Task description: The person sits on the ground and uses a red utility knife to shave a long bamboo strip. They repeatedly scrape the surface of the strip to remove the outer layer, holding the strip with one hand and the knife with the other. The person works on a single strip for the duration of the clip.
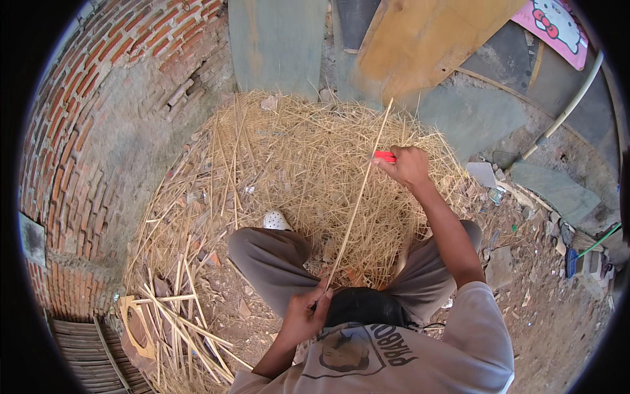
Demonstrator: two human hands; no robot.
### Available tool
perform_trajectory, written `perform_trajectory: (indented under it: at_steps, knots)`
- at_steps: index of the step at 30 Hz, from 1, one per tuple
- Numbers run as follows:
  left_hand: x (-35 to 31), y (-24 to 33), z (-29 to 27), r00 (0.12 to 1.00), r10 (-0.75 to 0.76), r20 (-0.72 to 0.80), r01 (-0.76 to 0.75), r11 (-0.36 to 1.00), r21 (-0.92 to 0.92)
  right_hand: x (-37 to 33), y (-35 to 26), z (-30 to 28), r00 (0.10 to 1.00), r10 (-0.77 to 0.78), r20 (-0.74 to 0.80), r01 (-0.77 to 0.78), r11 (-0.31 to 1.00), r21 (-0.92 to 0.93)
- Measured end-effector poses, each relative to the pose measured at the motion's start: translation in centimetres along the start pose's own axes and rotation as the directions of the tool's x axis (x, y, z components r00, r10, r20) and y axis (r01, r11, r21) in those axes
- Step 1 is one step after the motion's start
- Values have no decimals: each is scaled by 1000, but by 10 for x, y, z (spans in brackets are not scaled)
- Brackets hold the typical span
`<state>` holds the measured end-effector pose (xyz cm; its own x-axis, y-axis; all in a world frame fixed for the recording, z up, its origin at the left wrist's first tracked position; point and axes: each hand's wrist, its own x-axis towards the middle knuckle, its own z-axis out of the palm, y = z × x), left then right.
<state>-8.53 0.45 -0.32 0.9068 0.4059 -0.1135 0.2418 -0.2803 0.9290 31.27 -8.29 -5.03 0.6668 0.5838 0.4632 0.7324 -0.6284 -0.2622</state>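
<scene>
Holding long stick (358,202), slanting over straw (295,151), by its lower end in closed left hand (306,312); gripping red tool (386,157) against stick's upper part in curled right hand (408,165). Apparently scraping or trimming; probably calling for steady stroke along stick.

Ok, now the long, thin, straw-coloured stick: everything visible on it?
The long, thin, straw-coloured stick looks like split wood or bamboo: slender, nearly straight, in one piece. It slants from lower left to upper right above the loose, dry, yellowish straw. The left hand grips its lower end near the lap; the right hand, holding a small bright-red object, meets it further up. The far tip projects free beyond that.
</scene>
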Motion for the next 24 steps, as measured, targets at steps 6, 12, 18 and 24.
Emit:
perform_trajectory:
  at_steps: [6, 12, 18, 24]
  knots:
    - [-35, 10, -10, 994, -90, 67, 93, 995, -37, 18, 33, -11, 999, 43, -28, -46, 993, -112]
    - [-46, 14, -18, 991, -89, 96, 94, 994, -52, 32, 76, -19, 999, 11, -38, -19, 976, -216]
    - [-38, 13, -24, 954, -174, 245, 170, 985, 38, 31, 115, -2, 882, 471, -18, -461, 855, -237]
    - [-62, -14, -33, 963, -248, 104, 260, 957, -125, 14, 193, -17, 689, 725, 9, -725, 689, 26]
